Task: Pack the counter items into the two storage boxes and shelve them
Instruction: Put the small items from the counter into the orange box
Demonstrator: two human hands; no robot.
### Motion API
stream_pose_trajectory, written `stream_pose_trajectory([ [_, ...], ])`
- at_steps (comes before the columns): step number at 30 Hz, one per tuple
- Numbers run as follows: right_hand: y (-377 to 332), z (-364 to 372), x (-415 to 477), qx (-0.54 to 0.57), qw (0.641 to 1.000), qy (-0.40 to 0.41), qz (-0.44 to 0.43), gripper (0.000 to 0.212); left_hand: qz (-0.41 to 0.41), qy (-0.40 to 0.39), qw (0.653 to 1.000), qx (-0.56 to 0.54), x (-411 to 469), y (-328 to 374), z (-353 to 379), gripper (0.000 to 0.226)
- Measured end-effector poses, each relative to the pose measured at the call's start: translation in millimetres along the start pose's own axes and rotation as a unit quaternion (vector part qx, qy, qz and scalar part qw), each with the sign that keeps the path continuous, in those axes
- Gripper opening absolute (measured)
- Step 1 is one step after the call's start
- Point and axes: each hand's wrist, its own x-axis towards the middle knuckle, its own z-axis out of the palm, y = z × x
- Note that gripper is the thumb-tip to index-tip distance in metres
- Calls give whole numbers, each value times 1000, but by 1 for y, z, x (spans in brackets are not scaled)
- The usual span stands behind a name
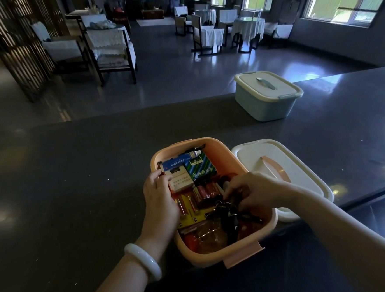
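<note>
Open orange box (217, 257) at lower centre of the frame, on the dark counter (74, 165), packed nearly to the rim; three cartons (180, 182) fill its upper end, a yellow battery pack (189, 208) lies mid-left, and clear-wrapped goods occupy the lower end. Left hand (158, 198), with a pale bangle (142, 258) at the wrist, is curled over the box's left rim and steadies it; its fingertips touch the nearest carton. Right hand (251, 192) reaches in from the lower right, fingers drawn together in a pinch on a dark bundle (228, 213), possibly keys, though the shadow hides its form; the bundle sits inside the box, centre-right, above the wrapped goods.

The white lid (302, 167) lies flat just right of the box, handle up, its long axis running upper left to lower right, roughly parallel to the box's; the right hand is the nearer one, so fitting the lid would likely fall to it. A blue box (266, 106), lid already on, stands well apart at upper right of the counter; packing therefore appears nearly complete, shelving not yet begun.
</note>
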Motion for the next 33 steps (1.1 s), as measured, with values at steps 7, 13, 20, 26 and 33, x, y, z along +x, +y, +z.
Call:
stream_pose_trajectory([
  [7, -4, -1, 7, -10, 998, -57, -20, 25, -23, -7, 998, -55, -3, 4, -3, 53],
  [13, -5, -6, 6, -96, 991, -90, -4, 30, -21, 1, 999, -51, -1, -2, 1, 39],
  [20, -6, -9, 4, -108, 990, -85, 4, 35, -18, 0, 999, -50, 0, -3, 2, 40],
  [26, -17, -26, 21, -112, 993, -38, 16, 22, 5, 2, 1000, -21, 1, -3, 0, 46],
  [33, -59, -26, 78, -184, 983, 27, -10, 16, 17, 15, 998, 63, 8, -19, -5, 33],
])
